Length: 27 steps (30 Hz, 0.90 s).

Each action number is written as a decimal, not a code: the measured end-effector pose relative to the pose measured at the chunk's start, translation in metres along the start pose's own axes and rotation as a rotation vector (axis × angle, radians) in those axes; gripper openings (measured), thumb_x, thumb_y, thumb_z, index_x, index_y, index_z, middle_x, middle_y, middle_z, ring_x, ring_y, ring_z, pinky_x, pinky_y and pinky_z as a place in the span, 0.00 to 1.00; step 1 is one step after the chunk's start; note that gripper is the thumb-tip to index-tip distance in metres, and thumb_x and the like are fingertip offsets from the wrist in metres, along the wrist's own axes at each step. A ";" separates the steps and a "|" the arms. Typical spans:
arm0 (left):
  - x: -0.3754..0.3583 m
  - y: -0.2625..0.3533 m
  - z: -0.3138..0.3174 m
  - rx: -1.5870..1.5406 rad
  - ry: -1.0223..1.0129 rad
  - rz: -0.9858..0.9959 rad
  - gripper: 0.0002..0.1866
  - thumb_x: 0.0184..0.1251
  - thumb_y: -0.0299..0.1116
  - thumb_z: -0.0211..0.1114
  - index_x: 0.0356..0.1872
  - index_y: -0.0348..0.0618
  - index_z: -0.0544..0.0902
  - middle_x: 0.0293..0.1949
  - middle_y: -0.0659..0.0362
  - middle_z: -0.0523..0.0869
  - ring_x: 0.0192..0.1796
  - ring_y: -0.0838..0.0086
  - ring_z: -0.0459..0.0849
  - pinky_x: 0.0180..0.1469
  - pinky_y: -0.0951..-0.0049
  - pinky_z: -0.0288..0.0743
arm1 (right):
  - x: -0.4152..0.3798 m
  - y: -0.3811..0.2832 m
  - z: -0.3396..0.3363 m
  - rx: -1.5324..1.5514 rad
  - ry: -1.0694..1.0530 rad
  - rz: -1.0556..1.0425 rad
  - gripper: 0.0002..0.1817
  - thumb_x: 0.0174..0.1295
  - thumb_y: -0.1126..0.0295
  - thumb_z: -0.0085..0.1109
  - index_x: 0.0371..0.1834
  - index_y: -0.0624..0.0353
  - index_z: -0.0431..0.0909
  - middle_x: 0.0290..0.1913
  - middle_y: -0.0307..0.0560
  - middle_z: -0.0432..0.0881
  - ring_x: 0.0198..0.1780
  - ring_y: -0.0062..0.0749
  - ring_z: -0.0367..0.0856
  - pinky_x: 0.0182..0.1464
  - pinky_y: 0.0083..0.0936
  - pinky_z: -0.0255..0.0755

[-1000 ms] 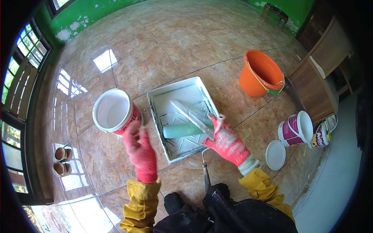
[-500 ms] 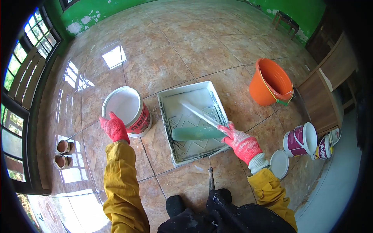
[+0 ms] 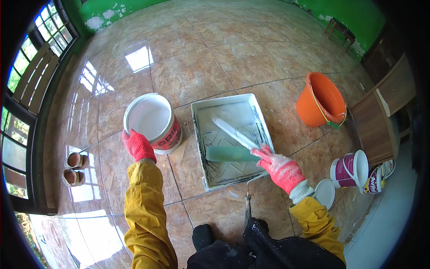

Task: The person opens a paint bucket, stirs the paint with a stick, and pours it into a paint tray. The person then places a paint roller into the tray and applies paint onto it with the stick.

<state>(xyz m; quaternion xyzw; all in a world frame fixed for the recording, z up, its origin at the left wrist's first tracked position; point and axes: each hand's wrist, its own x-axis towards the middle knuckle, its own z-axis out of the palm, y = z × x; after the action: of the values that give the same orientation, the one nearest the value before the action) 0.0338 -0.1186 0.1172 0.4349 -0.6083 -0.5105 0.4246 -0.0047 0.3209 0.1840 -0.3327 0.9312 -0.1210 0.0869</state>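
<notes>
A red-gloved left hand (image 3: 139, 146) is closed at the near-left rim of a white paint bucket (image 3: 170, 136) with a red label; its fingers are partly hidden against the wall. White paint coats the bucket's inside. My right hand (image 3: 283, 169), in a red and white glove, grips a long, pale, flat stick (image 3: 233, 132). The stick's far end reaches into white paint in the paint tray (image 3: 265, 124). Across the tray's ridged slope lies a green paint roller (image 3: 228, 154), its right end under my right fingers. The roller's bent wire and handle (image 3: 247, 210) extend toward my feet.
To the right stands an orange bucket (image 3: 313, 105) with a yellow handle. A purple-labelled tub (image 3: 342, 171), a white lid (image 3: 324, 193) and another paint container (image 3: 372, 181) sit beside wooden furniture (image 3: 374, 119). Brown shoes (image 3: 70, 177) lie at left by the windows.
The paint bucket is tipped slightly more toward me, with my left hand at its rim. The stick has shifted slightly in the tray. The whole view has moved a little.
</notes>
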 end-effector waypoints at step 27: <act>0.028 -0.007 0.012 0.035 0.024 0.059 0.17 0.73 0.31 0.52 0.59 0.37 0.74 0.50 0.53 0.84 0.50 0.68 0.82 0.53 0.70 0.73 | 0.033 -0.060 -0.019 0.028 -0.165 0.076 0.20 0.70 0.56 0.47 0.65 0.31 0.67 0.65 0.58 0.69 0.48 0.48 0.81 0.43 0.38 0.78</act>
<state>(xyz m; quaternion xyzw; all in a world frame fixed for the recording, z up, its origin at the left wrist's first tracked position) 0.0153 -0.1435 0.1104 0.4300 -0.6244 -0.4818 0.4394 0.0017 0.2578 0.2166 -0.3046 0.9311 -0.1027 0.1723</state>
